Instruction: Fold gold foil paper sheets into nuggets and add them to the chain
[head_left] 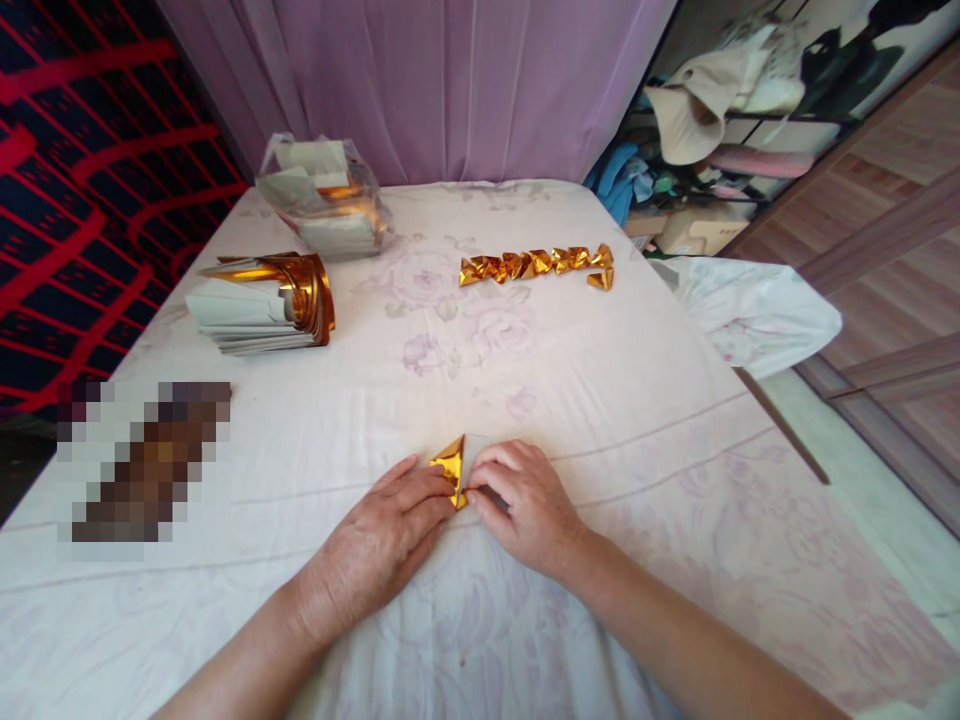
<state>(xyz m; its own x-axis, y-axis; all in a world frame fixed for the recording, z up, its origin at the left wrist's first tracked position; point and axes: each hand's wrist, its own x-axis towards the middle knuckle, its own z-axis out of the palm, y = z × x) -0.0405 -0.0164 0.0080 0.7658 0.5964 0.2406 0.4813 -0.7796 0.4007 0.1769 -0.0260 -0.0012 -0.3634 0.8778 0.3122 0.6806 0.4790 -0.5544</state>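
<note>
So the thing being worked on is a small gold foil paper, shiny metallic gold on one side with a plain pale backing peeking out at its upper right. It's looking partly folded, with the gold part forming a little triangle whose tip is pointing up and away from the person, toward the far end of the table. Its long axis is running roughly near-to-far, tilted a bit. It's sitting flat on the floral tablecloth, near the front edge, right between the two hands.

The left hand is lying palm down with the fingers stretched out almost flat, fingertips pressing on the left edge of the gold piece. The right hand is curled a bit more, fingers bent and bunched close together, pinning down the right side of the paper, with the fingertips touching it. Neither hand is really lifting it; both are pressing it against the cloth, and the two sets of fingertips are nearly meeting over the fold.

Further back, a row of finished folded gold pieces is lying in a line across the middle of the table. On the left, a stack of gold foil sheets is curling up at one end, and behind it a clear plastic bag of more sheets is sitting near the purple curtain.
</note>
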